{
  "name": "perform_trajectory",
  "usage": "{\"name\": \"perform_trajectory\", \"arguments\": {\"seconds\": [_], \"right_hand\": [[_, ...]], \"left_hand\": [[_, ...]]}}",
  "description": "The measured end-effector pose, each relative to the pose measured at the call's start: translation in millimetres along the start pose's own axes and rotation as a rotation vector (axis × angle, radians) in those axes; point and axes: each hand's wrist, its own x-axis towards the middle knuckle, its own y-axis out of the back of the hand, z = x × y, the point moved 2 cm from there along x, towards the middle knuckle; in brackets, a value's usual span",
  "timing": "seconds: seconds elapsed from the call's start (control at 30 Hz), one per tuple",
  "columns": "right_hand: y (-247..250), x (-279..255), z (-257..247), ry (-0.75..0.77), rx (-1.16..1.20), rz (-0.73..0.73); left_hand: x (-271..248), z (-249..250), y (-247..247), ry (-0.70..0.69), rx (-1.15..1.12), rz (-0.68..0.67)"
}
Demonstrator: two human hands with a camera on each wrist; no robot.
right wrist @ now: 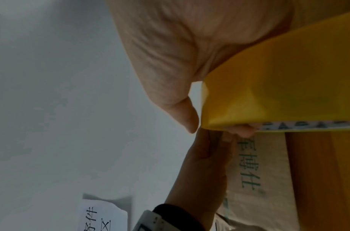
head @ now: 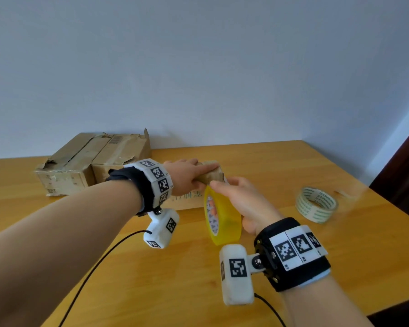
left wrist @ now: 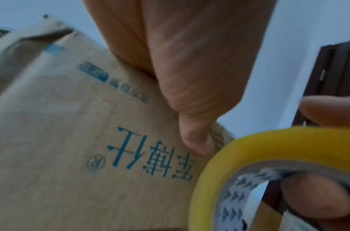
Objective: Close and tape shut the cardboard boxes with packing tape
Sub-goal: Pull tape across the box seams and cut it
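Observation:
A small cardboard box (head: 187, 202) with green print stands mid-table; its front face fills the left wrist view (left wrist: 71, 140). My left hand (head: 187, 173) clasps its top front edge near the right corner. The fingers lie over the top and the thumb (left wrist: 195, 140) presses on the front face. My right hand (head: 246, 201) holds a yellow roll of packing tape (head: 224, 223) upright against the box's right front corner. Its fingers (left wrist: 316, 198) pass through the core and its thumb rests on the outer rim (right wrist: 288, 86). Whether any tape is stuck to the box is hidden.
Two larger worn cardboard boxes (head: 92, 161) stand side by side at the back left against the wall. A roll of clear tape (head: 316, 205) lies to the right on the wooden table (head: 151, 279). A black cable (head: 92, 267) trails across the front. Dark woodwork (head: 406, 180) borders the right side.

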Motion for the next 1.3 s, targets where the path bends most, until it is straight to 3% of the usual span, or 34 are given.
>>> {"name": "perform_trajectory", "arguments": {"seconds": [0.1, 0.23, 0.47, 0.6, 0.77, 0.97, 1.17, 1.3], "right_hand": [[5, -4, -7, 0.177, -0.079, 0.063], [7, -14, -27, 0.371, -0.005, 0.078], [6, -18, -45, 0.544, 0.094, 0.065], [-1, -6, -40, 0.513, 0.096, 0.061], [-6, 8, -39, 0.500, 0.107, 0.054], [-9, 12, -41, 0.498, 0.102, 0.050], [-12, 13, -43, 0.459, 0.220, 0.089], [-11, 9, -42, 0.459, 0.254, 0.160]], "left_hand": [[-1, -8, 12, -0.004, -0.129, -0.046], [-6, -12, 29, -0.020, -0.211, -0.080], [6, -32, 9, 0.070, -0.496, -0.184], [6, -33, -2, 0.097, -0.484, -0.207], [4, -24, 7, 0.079, -0.407, -0.035], [-2, -18, 8, 0.058, -0.635, -0.179], [-2, -14, -13, 0.152, -0.570, -0.069], [-3, -12, -13, 0.122, -0.585, -0.058]]}}
